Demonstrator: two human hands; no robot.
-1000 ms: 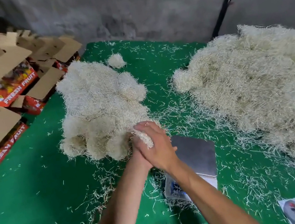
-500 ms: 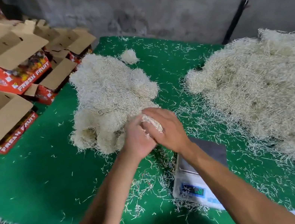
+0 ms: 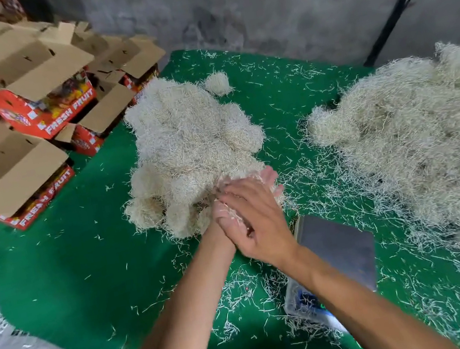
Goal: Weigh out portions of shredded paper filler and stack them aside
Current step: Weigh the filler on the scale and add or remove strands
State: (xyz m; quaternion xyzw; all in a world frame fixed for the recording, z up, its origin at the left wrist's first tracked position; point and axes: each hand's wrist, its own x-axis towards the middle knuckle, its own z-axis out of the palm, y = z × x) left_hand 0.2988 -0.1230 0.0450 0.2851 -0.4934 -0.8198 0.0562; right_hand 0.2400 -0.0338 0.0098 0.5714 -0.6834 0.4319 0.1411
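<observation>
Right hand [image 3: 257,220] lies palm-down over left hand [image 3: 223,211], fingers straight, pressed together at the near edge of the portion stack [image 3: 191,153]; any wad between them can't be seen. Filler looks light, springy, shedding (cup from both sides). Loose heap [image 3: 419,141] well right.
</observation>
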